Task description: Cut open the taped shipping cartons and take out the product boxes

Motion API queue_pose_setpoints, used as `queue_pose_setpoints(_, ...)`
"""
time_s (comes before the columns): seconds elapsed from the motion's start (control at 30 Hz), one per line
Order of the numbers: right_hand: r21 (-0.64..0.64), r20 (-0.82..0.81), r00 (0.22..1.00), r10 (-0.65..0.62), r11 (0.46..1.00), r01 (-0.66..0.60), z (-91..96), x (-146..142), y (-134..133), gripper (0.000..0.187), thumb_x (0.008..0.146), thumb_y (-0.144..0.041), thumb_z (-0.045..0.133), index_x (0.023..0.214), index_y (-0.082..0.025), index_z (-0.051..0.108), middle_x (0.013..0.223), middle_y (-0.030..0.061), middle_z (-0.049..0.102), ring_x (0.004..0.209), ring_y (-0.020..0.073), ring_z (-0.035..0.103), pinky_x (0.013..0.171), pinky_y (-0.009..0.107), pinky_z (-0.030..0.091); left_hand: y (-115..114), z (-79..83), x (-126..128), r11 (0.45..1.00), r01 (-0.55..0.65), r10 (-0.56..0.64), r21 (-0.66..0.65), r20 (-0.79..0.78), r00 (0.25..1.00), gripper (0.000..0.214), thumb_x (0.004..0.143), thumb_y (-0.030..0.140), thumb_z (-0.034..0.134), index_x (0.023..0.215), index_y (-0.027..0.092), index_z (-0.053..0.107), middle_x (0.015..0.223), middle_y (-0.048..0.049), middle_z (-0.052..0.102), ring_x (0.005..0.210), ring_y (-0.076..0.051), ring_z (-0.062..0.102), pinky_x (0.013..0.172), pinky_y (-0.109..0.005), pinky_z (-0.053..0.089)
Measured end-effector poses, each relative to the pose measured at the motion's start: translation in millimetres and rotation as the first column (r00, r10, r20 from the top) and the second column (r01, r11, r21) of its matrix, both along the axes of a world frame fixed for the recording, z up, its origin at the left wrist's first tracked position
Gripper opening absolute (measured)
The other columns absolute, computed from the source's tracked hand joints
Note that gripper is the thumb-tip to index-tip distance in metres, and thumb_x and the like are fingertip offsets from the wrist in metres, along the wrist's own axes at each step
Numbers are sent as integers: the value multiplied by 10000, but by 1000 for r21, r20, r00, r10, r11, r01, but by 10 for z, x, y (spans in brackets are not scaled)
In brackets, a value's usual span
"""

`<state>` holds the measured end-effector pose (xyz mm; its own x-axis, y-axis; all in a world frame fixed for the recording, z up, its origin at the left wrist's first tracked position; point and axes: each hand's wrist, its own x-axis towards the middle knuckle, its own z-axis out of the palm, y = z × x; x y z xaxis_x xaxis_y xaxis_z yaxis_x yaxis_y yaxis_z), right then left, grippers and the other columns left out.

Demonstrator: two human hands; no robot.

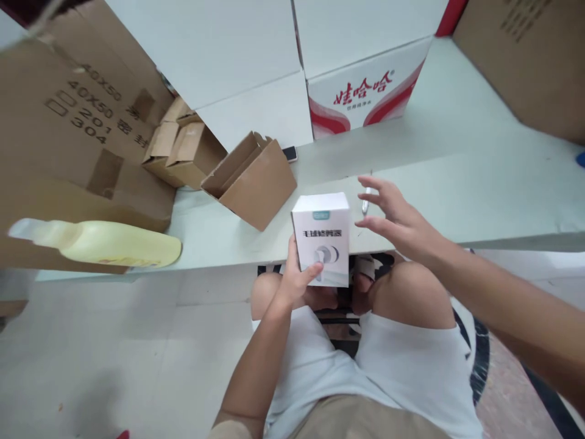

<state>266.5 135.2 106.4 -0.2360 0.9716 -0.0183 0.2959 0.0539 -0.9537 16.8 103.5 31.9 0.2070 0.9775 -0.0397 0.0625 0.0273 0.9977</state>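
Note:
My left hand [299, 271] grips a small white product box [320, 238] by its lower left side, thumb across the front. The box stands upright at the table's front edge, above my knees. Its front carries dark Chinese lettering, a teal label near the top and a picture of a round-headed device. To the right of the box, my right hand [388, 213] is raised with its fingers spread, touching nothing that I can see. A slim white object [365, 201], perhaps a pen or cutter, lies on the table just behind those fingers.
An open brown carton [258, 183] stands behind the box, with a dark phone-like item [290, 153] beside it. A yellow bottle [119, 242] sits at the left edge. Large cartons [91, 140] and white boxes [361, 100] line the back of the pale table [484, 183].

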Motion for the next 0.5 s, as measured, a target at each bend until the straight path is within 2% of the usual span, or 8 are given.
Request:
queue_pose_setpoints(0.03, -41, -70, 998, -5, 999, 2, -122, -36, -51, 887, 840, -735, 639, 1602, -408, 325, 1704, 95, 261, 1532, 398, 395, 1052, 584, 583, 8, -28, 28, 999, -42, 43, -5, 42, 998, 1029, 741, 753, 760, 1526, 245, 332, 1498, -173, 565, 1377, -370, 580, 1145, -525, 503)
queue_pose_setpoints(0.13, -137, -204, 972, 115, 980, -145, -483, -174, -204, 1067, 806, -721, 697, 1655, -380, 147, 1691, 153, 277, 1468, 389, 475, 1038, 592, 592, 69, -95, 168, 996, -90, 89, -1, 102, 991, 957, 762, 724, 763, 1488, 244, 366, 1507, -172, 560, 1393, -366, 573, 1171, -529, 483)
queue_pose_setpoints(0.17, -139, -217, 969, 117, 979, -150, -569, -212, -222, 1088, 812, -705, 704, 1661, -367, 114, 1677, 166, 300, 1446, 378, 497, 1036, 587, 595, 119, -103, 230, 996, -89, 88, 6, 110, 990, 933, 777, 720, 752, 1485, 244, 373, 1503, -171, 564, 1390, -362, 577, 1176, -534, 479)
queue_pose_setpoints(0.23, -111, -217, 976, 38, 992, -63, -650, -251, -148, 1072, 818, -690, 703, 1655, -339, 133, 1624, 179, 379, 1395, 361, 540, 1043, 586, 590, 296, -79, 376, 994, -91, 84, 55, 111, 990, 906, 801, 717, 730, 1491, 246, 380, 1518, -171, 553, 1405, -356, 567, 1202, -542, 456)
queue_pose_setpoints(0.3, -57, -224, 969, -101, 994, 91, -602, -232, 105, 1005, 804, -695, 703, 1611, -309, 247, 1534, 174, 488, 1354, 352, 568, 1090, 584, 559, 600, 16, 545, 986, -92, 76, 141, 117, 990, 923, 791, 713, 742, 1502, 247, 381, 1551, -172, 530, 1445, -352, 534, 1244, -541, 413)
queue_pose_setpoints(0.37, -9, -276, 937, -213, 976, 219, -449, -182, 519, 946, 771, -683, 724, 1549, -304, 342, 1463, 150, 562, 1345, 344, 577, 1123, 565, 539, 1033, 193, 717, 983, -66, 37, 172, 164, 986, 904, 788, 690, 755, 1493, 254, 395, 1550, -162, 545, 1449, -343, 533, 1254, -535, 403)
queue_pose_setpoints(0.4, 0, -309, 916, -255, 963, 268, -347, -159, 767, 908, 763, -667, 730, 1521, -317, 373, 1443, 130, 583, 1339, 337, 584, 1108, 555, 550, 1285, 305, 794, 989, -54, 26, 137, 200, 979, 848, 809, 658, 748, 1482, 268, 410, 1560, -147, 546, 1438, -341, 545, 1235, -540, 426)
queue_pose_setpoints(0.5, -96, -348, 858, -377, 925, 367, -32, -150, 1528, 754, 789, -610, 692, 1454, -389, 416, 1421, 71, 601, 1159, 305, 671, 869, 547, 636, 2060, 651, 949, 995, 38, -15, -89, 241, 970, 643, 877, 571, 706, 1423, 314, 483, 1508, -119, 608, 1339, -360, 625, 1126, -599, 506)
